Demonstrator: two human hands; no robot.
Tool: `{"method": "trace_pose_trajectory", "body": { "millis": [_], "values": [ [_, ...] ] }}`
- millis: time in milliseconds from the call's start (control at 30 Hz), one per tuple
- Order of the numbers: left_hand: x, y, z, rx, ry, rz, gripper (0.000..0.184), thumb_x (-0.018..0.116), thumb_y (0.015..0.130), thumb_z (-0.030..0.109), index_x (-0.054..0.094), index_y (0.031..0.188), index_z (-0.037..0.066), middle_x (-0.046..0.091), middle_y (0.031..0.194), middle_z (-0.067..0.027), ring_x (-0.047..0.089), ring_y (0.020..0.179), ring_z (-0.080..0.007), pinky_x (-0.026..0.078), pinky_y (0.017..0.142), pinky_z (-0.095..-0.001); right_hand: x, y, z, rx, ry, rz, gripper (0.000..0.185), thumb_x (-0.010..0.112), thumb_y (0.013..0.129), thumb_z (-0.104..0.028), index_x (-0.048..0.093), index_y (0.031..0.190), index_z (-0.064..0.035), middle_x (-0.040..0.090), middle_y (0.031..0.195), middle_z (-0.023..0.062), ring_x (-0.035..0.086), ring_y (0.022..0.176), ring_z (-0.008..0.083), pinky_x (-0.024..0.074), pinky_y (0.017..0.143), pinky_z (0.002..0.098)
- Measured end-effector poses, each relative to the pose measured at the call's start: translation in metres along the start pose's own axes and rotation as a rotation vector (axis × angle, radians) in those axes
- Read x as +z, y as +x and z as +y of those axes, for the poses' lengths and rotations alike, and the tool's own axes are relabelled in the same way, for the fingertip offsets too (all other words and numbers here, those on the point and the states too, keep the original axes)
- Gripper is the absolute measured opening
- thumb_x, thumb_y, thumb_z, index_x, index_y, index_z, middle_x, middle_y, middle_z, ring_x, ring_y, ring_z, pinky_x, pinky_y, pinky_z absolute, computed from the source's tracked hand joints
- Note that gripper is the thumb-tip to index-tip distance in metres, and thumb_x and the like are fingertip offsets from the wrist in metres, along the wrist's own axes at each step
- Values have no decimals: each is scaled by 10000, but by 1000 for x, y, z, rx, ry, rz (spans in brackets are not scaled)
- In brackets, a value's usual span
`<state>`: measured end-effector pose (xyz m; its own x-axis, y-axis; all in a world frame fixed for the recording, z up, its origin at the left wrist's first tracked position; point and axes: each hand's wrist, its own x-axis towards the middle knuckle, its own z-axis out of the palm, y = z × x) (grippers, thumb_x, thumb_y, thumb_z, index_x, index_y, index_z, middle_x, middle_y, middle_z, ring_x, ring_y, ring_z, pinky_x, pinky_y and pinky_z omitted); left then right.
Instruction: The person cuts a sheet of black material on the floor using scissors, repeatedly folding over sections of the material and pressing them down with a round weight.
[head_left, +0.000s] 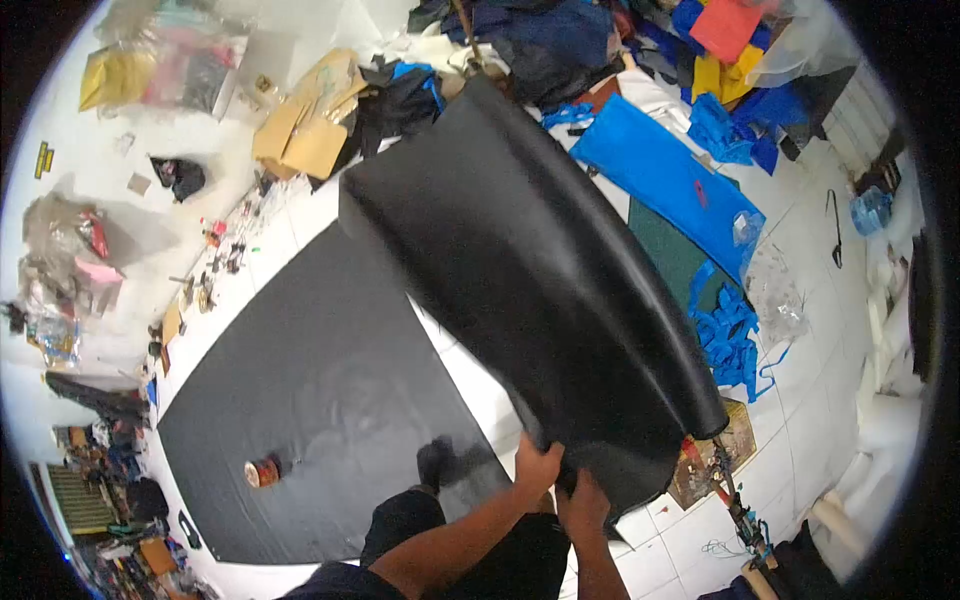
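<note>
A large black glossy sheet runs from the top centre down to the lower right, its right side curled into a roll. My left hand is closed on its near lower edge. Just to the right, my right hand grips the same edge, its fingers partly hidden by the material. Beneath and to the left, a dark grey sheet lies flat on the white floor. On that sheet stands a small round tin. One foot rests on the grey sheet.
Blue fabric and blue scraps lie on the right. Piled cloth and cardboard are at the top. A wooden board with tools sits at the lower right. Plastic bags lie on the left.
</note>
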<state>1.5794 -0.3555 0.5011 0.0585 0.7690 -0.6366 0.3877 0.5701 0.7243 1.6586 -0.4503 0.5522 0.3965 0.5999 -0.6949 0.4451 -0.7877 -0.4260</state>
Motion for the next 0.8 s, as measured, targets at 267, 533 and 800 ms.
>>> {"method": "trace_pose_trajectory", "body": {
  "millis": [267, 533, 800],
  "values": [
    [-242, 186, 118, -299, -736, -137, 424, 592, 853, 195, 561, 1170, -86, 600, 1220, -230, 592, 1042, -375, 433, 1006, -466, 55, -146, -65, -101, 28, 111, 444, 693, 847, -340, 568, 1099, 3, 642, 977, 215, 637, 912, 394, 499, 803, 497],
    [-399, 300, 153, -128, -462, -64, 140, 527, 791, 31, 620, 890, -3, 606, 873, -117, 597, 841, -296, 479, 739, -452, 148, -199, -102, 157, -123, 501, 379, 832, 631, -287, 621, 844, -55, 665, 823, 206, 646, 777, 421, 510, 691, 496],
    [-442, 239, 141, -2, -316, -176, 509, 453, 834, 30, 432, 1310, -149, 470, 1348, -265, 503, 1199, -365, 389, 1002, -400, 197, -231, -125, 312, -226, 458, 410, 736, 675, -341, 728, 963, -50, 702, 909, 223, 686, 874, 387, 541, 791, 472]
  ]
}}
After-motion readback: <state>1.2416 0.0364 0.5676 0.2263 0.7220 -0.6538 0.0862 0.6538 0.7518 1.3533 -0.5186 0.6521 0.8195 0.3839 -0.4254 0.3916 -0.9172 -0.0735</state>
